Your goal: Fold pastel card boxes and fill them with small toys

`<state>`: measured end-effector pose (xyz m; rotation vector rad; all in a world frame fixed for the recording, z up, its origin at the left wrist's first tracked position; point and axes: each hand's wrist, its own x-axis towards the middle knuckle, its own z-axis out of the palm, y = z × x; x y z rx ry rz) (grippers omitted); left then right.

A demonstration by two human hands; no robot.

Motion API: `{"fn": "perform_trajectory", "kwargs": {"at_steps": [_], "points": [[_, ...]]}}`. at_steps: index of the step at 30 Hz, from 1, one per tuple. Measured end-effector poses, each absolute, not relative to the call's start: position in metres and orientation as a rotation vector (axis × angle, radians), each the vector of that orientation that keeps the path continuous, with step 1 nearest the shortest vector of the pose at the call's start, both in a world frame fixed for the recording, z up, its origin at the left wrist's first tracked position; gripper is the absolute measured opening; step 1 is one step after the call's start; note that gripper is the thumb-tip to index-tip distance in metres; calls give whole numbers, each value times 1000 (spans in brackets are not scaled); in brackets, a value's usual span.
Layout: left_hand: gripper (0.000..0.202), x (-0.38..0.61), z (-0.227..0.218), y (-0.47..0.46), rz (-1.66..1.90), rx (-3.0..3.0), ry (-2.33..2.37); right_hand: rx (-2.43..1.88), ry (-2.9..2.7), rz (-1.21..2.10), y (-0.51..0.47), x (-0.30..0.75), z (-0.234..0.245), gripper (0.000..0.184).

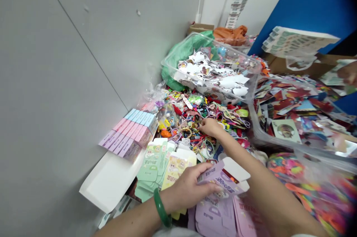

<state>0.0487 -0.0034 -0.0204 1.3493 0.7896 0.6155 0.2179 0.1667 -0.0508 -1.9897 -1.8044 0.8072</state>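
Observation:
My left hand, with a green bangle on its wrist, is shut on a flat lilac cardboard box with its white flap standing open. Below it lies a stack of lilac printed box blanks. My right hand reaches into a heap of small hair ties and trinkets, its fingertips touching the heap. Whether those fingers hold anything is hidden. To the left of my hands lie pale green printed boxes, and beyond them a row of pink and blue boxes.
A clear plastic tub of white stickers stands behind the heap, and another of red printed cards lies to the right. A grey wall panel bounds the left side. A co-worker's hand shows at the right edge, near a blue panel.

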Motion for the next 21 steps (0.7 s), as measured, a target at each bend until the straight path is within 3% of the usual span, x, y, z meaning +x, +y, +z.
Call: {"fn": "perform_trajectory", "kwargs": {"at_steps": [9,13,17,21], "points": [[42,41,-41,7,792,1144,848,-1519,-1426,1118,129,258,1,41],[42,48,-42,9,849,1082,851,-1255,-1180,1200,93,257,19,39],[42,54,-41,11,865,1080,834,-1324,-1120,1033,79,260,14,31],[41,55,-42,6,797,1109,814,-1795,-1449,546,85,271,-3,21]]}}
